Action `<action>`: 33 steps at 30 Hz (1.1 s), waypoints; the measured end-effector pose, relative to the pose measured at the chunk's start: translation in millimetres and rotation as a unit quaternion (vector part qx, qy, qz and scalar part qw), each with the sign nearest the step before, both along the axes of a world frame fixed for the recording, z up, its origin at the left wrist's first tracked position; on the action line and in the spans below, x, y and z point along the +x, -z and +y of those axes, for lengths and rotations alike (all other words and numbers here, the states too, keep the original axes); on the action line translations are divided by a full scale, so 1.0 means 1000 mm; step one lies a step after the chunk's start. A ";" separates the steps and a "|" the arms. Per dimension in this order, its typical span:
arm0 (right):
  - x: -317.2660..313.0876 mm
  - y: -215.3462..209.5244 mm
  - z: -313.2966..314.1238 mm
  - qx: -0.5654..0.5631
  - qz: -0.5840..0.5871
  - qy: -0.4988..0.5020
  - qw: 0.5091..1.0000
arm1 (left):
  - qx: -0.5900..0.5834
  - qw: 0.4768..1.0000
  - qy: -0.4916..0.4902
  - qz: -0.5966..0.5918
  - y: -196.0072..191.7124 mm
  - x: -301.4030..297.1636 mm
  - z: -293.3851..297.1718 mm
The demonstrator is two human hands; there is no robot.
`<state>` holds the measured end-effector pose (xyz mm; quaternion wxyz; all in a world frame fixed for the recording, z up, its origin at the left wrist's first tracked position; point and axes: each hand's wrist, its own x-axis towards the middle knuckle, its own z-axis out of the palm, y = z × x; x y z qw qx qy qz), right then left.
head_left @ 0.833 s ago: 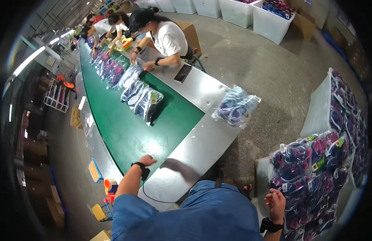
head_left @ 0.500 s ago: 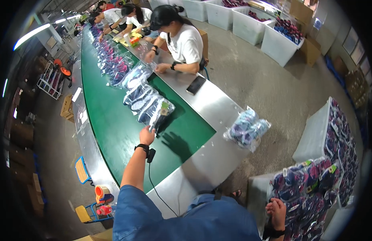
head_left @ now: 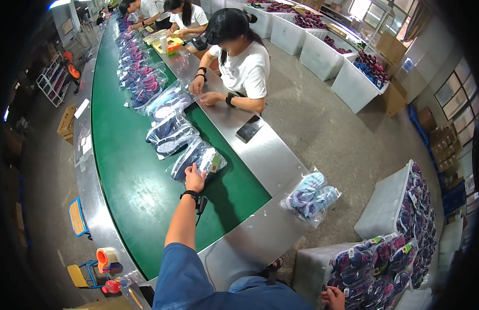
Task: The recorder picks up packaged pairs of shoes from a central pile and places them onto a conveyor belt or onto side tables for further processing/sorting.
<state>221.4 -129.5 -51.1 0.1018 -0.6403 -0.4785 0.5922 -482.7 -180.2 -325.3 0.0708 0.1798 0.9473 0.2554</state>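
On the green conveyor belt [head_left: 131, 206], my left hand [head_left: 195, 180] is closed on the near side of a clear plastic bag of dark blue and white shoes [head_left: 197, 157]. Just beyond lies another bagged navy pair [head_left: 172, 135], then a paler bagged pair [head_left: 170, 103]. My right hand [head_left: 333, 298] hangs low at the right, its fingers curled, beside a white bin [head_left: 314, 271] heaped with bagged dark shoes [head_left: 374, 261]. Whether those fingers hold anything is too small to make out. A bagged pair of light blue shoes [head_left: 311, 196] rests on the metal table end.
Across the belt a person in a white shirt [head_left: 244, 70] sits working, with more people farther up. A phone [head_left: 250, 128] lies on the metal edge. Bagged shoes [head_left: 141, 77] line the belt. White bins [head_left: 358, 82] stand at the back right; a stool [head_left: 79, 217] is at left.
My left hand has moved from the bag's near edge farther onto it, and the nearest bagged pair now lies more apart from the one behind. The whole view has shifted slightly.
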 end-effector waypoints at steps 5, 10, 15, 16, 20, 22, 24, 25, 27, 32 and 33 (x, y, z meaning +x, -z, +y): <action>-0.008 0.000 0.005 -0.019 -0.024 -0.036 0.999 | 0.102 0.994 0.011 -0.036 -0.014 0.035 0.007; -0.005 0.012 0.018 -0.031 -0.033 -0.064 0.997 | -0.009 0.992 0.115 -0.044 -0.088 0.131 0.029; 0.011 0.042 0.024 0.009 -0.020 -0.064 0.998 | 0.003 0.982 0.127 -0.139 -0.053 0.229 0.029; 0.006 0.033 0.022 0.008 -0.030 -0.069 0.997 | 0.126 0.957 0.161 -0.205 -0.050 0.239 0.029; 0.016 0.044 0.014 0.005 -0.013 -0.049 0.999 | 0.561 0.569 -0.114 -0.590 -0.044 0.292 0.036; 0.020 0.043 0.009 0.003 -0.016 -0.040 0.999 | 0.587 0.531 -0.166 -0.588 -0.039 0.289 0.042; 0.026 0.051 0.003 0.015 -0.014 -0.045 0.999 | 0.623 0.482 -0.255 -0.561 -0.021 0.270 0.049; 0.027 0.054 0.002 0.009 -0.012 -0.047 0.999 | 0.637 0.455 -0.284 -0.554 0.006 0.250 0.044; 0.034 0.055 -0.002 0.039 -0.003 -0.058 0.998 | 0.672 0.463 -0.280 -0.505 -0.009 0.237 0.056; 0.051 0.062 -0.010 0.057 -0.008 -0.046 0.997 | 0.669 0.455 -0.287 -0.512 -0.047 0.206 0.028; 0.052 0.061 -0.011 0.049 0.002 -0.028 0.998 | 0.663 0.466 -0.264 -0.523 -0.053 0.208 0.018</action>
